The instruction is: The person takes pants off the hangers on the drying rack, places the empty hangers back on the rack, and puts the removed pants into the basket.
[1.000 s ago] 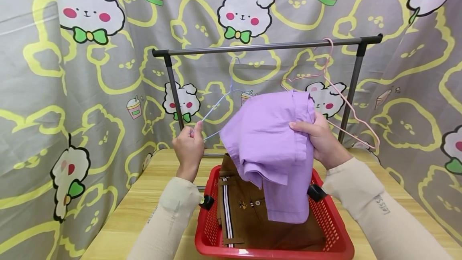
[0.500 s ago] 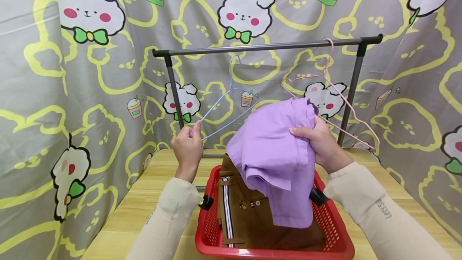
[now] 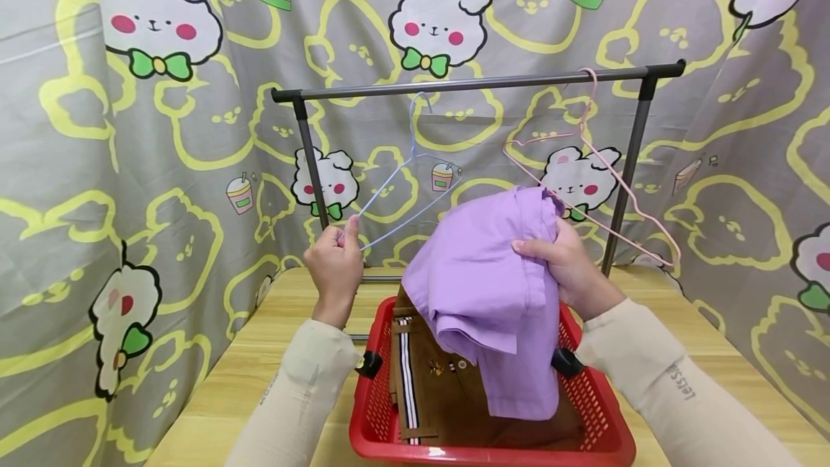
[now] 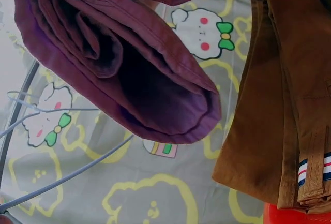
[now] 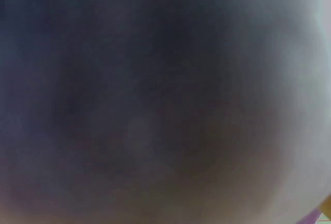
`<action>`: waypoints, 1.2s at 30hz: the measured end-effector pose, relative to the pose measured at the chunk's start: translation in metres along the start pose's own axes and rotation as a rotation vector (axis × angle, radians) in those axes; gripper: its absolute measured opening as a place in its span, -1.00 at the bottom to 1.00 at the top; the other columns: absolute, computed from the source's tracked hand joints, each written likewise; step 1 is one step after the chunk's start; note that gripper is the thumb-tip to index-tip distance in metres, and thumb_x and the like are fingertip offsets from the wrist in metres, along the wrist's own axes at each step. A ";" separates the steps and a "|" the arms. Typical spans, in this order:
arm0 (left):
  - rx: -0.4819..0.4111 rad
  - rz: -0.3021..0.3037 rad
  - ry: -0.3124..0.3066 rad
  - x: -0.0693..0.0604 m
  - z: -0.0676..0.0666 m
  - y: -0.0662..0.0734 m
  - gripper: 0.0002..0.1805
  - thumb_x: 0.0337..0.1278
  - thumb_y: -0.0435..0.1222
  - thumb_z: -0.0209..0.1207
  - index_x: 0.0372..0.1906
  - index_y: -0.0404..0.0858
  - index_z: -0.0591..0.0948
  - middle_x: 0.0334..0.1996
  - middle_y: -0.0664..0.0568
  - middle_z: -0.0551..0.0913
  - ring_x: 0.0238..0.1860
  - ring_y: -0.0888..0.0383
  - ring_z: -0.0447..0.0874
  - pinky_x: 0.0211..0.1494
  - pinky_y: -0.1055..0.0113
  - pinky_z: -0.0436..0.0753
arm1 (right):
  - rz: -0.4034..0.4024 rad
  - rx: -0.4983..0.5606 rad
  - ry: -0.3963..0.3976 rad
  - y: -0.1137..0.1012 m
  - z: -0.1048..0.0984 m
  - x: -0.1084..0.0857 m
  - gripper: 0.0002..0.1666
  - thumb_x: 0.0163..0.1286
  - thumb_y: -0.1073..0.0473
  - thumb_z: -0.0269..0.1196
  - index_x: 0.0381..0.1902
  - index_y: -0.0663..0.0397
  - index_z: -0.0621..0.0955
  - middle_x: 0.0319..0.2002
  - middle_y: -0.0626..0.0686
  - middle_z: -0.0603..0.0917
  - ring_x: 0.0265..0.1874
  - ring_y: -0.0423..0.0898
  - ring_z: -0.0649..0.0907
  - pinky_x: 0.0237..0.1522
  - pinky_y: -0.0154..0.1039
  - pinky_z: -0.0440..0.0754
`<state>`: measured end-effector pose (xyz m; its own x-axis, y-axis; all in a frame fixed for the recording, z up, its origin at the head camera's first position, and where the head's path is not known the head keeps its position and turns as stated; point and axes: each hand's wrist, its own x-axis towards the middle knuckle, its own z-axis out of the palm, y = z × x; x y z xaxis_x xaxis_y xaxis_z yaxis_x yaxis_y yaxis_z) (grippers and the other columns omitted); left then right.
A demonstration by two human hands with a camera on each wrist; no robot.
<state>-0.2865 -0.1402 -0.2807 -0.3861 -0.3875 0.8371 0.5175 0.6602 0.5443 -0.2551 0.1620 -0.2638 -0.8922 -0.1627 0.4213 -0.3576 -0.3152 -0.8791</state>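
Observation:
My left hand grips the left corner of a pale blue wire hanger, its hook just below the rail. Folded lilac cloth, a garment whose exact kind I cannot make out, hangs from my right hand, which pinches its upper right edge with the thumb in front. In the left wrist view, the folded layers of the lilac garment show from the side, near the blue hanger. The right wrist view is mostly a dark blur.
Under the lilac garment stands a red basket holding brown clothing with a striped band. A pink hanger hangs on the right part of the grey rail. A patterned curtain closes off the back behind the wooden table.
The lilac garment and my right hand have sunk slightly, uncovering more of the blue hanger's right side. My left hand has barely moved and keeps hold of the hanger.

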 end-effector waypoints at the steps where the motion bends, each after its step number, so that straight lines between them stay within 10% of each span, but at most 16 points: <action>1: -0.001 0.000 -0.002 0.000 0.000 0.000 -0.49 0.26 -0.20 0.25 -0.74 -0.29 0.37 -0.81 -0.04 0.36 -0.74 -0.01 0.36 -0.64 0.30 0.20 | 0.005 -0.005 0.004 0.001 0.000 -0.001 -0.59 0.21 0.56 0.11 -0.01 0.22 0.36 -0.21 0.02 0.60 -0.22 -0.18 0.63 -0.12 -0.33 0.62; 36: -0.022 0.013 0.058 0.005 -0.003 0.004 -0.47 0.23 -0.23 0.26 -0.78 -0.23 0.31 -0.85 0.05 0.27 -0.76 0.07 0.24 -0.64 0.28 0.15 | 0.060 -0.084 0.034 0.031 -0.003 -0.014 -0.48 0.17 0.55 0.16 0.09 0.31 0.32 -0.16 -0.01 0.60 -0.16 -0.18 0.60 -0.05 -0.33 0.58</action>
<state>-0.2841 -0.1409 -0.2741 -0.3345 -0.4158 0.8457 0.5396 0.6513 0.5336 -0.2543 0.1574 -0.2982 -0.9209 -0.1467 0.3612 -0.3242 -0.2263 -0.9185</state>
